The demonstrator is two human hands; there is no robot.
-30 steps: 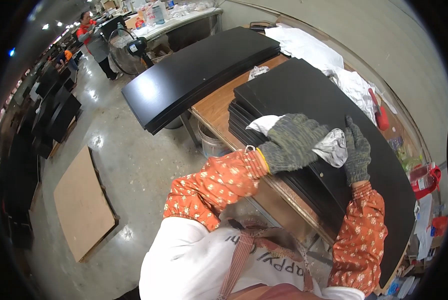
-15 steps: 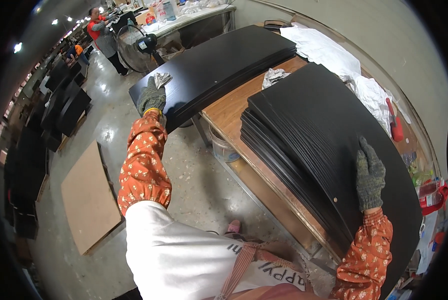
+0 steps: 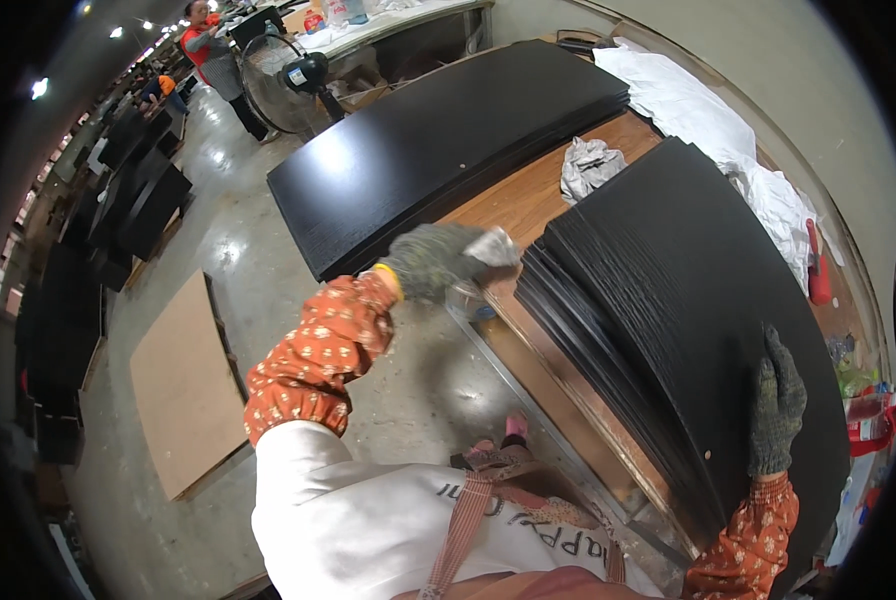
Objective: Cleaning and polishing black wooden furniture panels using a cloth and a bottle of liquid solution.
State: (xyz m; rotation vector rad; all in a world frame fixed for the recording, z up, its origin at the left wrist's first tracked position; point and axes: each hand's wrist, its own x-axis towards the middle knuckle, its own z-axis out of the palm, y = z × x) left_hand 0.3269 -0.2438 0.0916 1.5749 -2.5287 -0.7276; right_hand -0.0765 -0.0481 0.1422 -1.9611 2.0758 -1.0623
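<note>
My left hand (image 3: 433, 262), in a grey knit glove, is closed on a crumpled whitish cloth (image 3: 492, 248). It hangs slightly blurred near the wooden table edge, between two piles of black panels. The far black panel stack (image 3: 438, 125) shows a glossy top. My right hand (image 3: 776, 410), gloved alike, lies flat with fingers stretched on the top of the near black panel stack (image 3: 658, 270), whose sheets are fanned along the left edge. Another crumpled cloth (image 3: 590, 168) rests on the wooden table (image 3: 513, 205) between the stacks.
White sheeting (image 3: 678, 95) and a red-handled tool (image 3: 818, 265) lie along the wall side. A standing fan (image 3: 303, 72) is behind the far stack, near another person (image 3: 218, 65). A brown board (image 3: 188, 385) lies on the floor at left, before rows of dark panels (image 3: 143, 200).
My left hand has come off the far stack's left end with the cloth, moving right and nearer, toward the near stack. My right hand stays flat on the near stack.
</note>
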